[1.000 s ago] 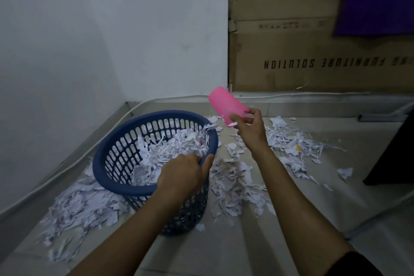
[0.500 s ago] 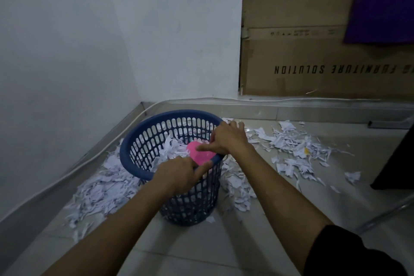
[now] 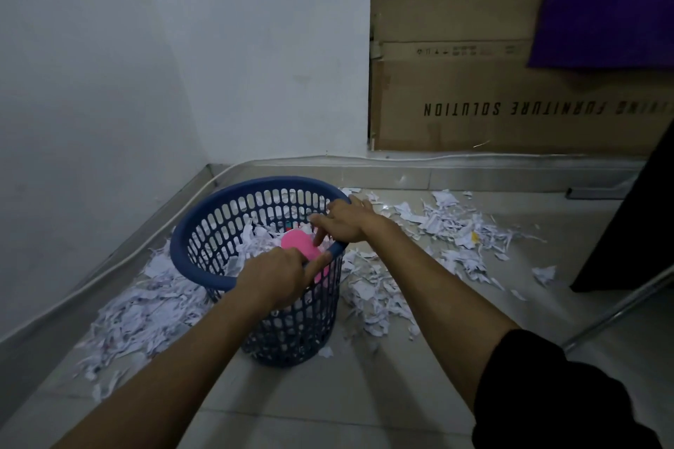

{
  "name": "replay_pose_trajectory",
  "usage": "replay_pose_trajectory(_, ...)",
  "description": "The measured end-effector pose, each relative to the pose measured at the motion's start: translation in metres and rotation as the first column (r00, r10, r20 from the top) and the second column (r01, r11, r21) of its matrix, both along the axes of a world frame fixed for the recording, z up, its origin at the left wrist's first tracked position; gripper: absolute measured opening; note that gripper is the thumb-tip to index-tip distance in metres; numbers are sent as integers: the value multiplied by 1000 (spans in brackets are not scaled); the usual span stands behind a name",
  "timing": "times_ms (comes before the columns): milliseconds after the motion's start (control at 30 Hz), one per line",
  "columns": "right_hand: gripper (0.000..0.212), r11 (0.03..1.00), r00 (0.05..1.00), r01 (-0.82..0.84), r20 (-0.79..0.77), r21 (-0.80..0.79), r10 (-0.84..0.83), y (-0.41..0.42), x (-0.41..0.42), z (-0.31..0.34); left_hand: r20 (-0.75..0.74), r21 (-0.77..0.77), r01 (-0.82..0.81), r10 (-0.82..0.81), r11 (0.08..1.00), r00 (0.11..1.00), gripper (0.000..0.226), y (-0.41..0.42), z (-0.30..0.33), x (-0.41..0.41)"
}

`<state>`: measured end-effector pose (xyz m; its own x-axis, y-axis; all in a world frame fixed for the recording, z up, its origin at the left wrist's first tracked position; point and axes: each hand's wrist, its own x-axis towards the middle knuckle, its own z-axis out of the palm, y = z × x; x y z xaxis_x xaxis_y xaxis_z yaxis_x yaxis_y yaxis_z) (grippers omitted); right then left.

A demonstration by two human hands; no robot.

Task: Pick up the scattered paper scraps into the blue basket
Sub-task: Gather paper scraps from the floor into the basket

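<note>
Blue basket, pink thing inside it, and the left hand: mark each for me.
Blue basket [image 3: 198, 231]: head view, bare left rim.
Pink thing [image 3: 297, 242]: head view, top face among scraps.
Left hand [image 3: 271, 275]: head view, back of hand at near rim.

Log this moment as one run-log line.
left hand: grips blue basket rim | right hand: on rim | pink object: inside | paper scraps: floor

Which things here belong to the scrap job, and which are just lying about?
Job: blue basket, paper scraps on the floor, left hand, right hand.
Lying about: cardboard box, purple cloth, white cable.
</note>
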<state>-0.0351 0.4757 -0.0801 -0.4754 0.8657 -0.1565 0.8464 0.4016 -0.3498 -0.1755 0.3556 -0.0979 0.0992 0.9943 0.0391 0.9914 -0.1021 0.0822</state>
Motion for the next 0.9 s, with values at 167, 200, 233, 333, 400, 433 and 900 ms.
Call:
replay_pose_trajectory(167,40,997,741,58,-671,57,-5,-1,17,-24,-65,70,-127,132,989,989,75,4,-4,22)
replay_pose_trajectory(200,35,989,637,138,-770,61,-41,-2,23,-28,-62,75,-145,150,987,987,75,6,-4,26)
replay_pose_trajectory(233,32,973,544,226,-835,52,-82,-4,29,-32,-52,81,-156,161,984,986,74,8,-4,29)
replay_pose_trajectory(333,34,916,463,399,-854,-38,-238,-3,53,-67,-28,113,-165,169,980,985,73,17,-4,35)
replay_pose_trajectory(400,50,884,558,460,-746,-86,-363,-2,73,-107,-18,140,-174,178,975,984,74,23,-5,37)
replay_pose_trajectory(433,59,869,617,485,-667,-95,-417,-4,84,-131,-13,156,-182,186,971,982,75,25,-8,38)
replay_pose_trajectory(900,110,819,802,574,-192,-11,-565,-51,106,-289,-53,320,-166,193,933,980,79,55,-15,19)
